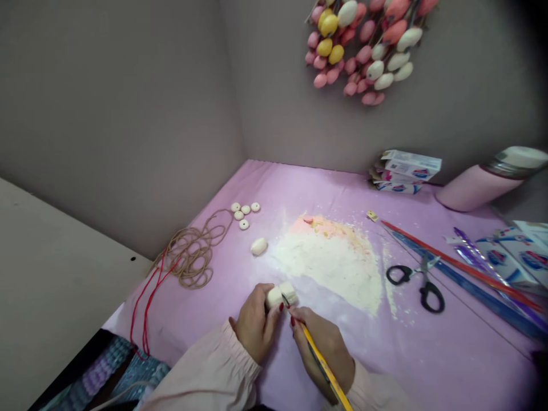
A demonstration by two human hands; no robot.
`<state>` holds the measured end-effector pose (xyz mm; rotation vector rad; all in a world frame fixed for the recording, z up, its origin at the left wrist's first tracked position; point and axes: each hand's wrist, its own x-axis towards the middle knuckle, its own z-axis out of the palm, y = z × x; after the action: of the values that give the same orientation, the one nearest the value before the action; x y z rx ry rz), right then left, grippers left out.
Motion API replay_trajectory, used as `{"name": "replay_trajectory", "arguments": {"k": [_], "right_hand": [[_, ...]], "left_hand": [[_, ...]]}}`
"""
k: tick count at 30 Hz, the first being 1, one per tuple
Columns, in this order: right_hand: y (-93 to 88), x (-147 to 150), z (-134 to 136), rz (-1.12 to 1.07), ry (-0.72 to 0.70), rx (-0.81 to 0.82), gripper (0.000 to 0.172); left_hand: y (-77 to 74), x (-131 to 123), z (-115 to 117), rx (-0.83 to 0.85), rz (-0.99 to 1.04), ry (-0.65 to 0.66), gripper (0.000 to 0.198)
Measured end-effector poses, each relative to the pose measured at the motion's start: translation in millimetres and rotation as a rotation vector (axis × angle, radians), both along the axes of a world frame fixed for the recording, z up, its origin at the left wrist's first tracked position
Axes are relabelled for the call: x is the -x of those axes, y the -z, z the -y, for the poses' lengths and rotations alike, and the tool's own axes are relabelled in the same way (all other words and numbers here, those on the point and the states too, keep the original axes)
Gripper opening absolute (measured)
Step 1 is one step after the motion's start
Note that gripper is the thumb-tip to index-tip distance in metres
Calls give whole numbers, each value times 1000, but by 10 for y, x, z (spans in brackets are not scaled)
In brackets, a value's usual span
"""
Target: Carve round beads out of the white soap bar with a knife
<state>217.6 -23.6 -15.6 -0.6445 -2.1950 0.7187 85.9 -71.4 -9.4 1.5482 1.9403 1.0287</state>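
Observation:
My left hand [256, 321] is closed around a white bar of soap [287, 292] low over the pink cloth, and a groove divides the bar into two rounded parts. In my right hand [322, 341] is a carving knife with a long yellow handle [317, 355]. Its thin dark blade [285, 299] touches the soap at the groove. An oval white piece [259, 246] lies just beyond my hands. Farther off sit several small round white beads [238, 215], some with a dark hole. A wide heap of white shavings [329, 265] spreads to the right, with pinkish-orange crumbs [331, 227] along its far side.
Tangled brown cord [188, 257] and red cord [148, 302] lie left. Scissors [422, 282] rest partly open at right, near red [454, 261] and blue ribbons [466, 288]. Soap boxes [409, 171] and a pink bottle [479, 185] stand behind. Colored pods [363, 51] hang on the wall.

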Motion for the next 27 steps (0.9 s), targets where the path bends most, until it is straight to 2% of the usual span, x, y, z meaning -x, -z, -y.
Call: {"name": "replay_trajectory", "arguments": {"k": [9, 16, 23, 27], "right_hand": [[52, -85, 71, 17, -6, 74, 19], [40, -69, 125, 6, 63, 130, 16], [-75, -107, 189, -48, 264, 331, 20], [2, -144, 213, -124, 363, 407, 26]], "left_hand": [[-12, -4, 21, 5, -21, 2, 21], [-7, -11, 50, -15, -62, 0, 22], [-58, 0, 67, 6, -150, -100, 23], [-31, -50, 44, -78, -291, -48, 19]]}}
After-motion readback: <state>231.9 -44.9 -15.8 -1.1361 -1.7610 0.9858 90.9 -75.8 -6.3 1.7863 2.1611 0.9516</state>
